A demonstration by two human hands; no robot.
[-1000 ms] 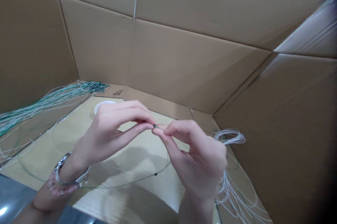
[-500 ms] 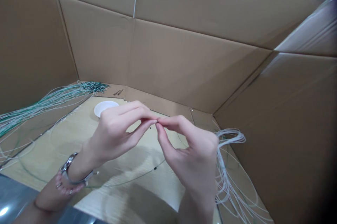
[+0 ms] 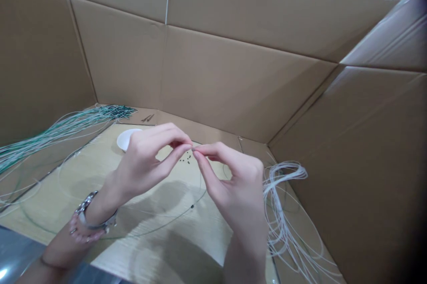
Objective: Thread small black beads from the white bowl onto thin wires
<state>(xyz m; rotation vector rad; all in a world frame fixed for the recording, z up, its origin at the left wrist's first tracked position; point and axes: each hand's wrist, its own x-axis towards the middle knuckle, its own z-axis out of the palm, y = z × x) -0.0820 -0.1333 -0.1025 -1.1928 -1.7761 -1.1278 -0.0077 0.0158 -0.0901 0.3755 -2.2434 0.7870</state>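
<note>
My left hand (image 3: 150, 153), with a watch and a pink bead bracelet at the wrist, is closed in a pinch of thumb and forefinger. My right hand (image 3: 233, 177) pinches the same way, its fingertips meeting those of the left. A tiny dark bit shows between the tips, too small to name. Below the hands a thin green wire (image 3: 156, 230) curves over the board, with a small black piece (image 3: 192, 206) on it. Several tiny black pieces (image 3: 188, 158) lie on the board behind the fingertips.
A white dish (image 3: 124, 140) sits behind my left hand on the pale board (image 3: 110, 159). Green and white wires (image 3: 66, 128) lie in a bundle at left; coiled white wires (image 3: 280, 213) lie at right. Small metal tools (image 3: 147, 118) rest at the back. Cardboard walls (image 3: 247, 84) surround the board.
Both hands have shifted slightly left and up in view, still pinched together. The tiny black pieces on the board now show more fully between the hands.
</note>
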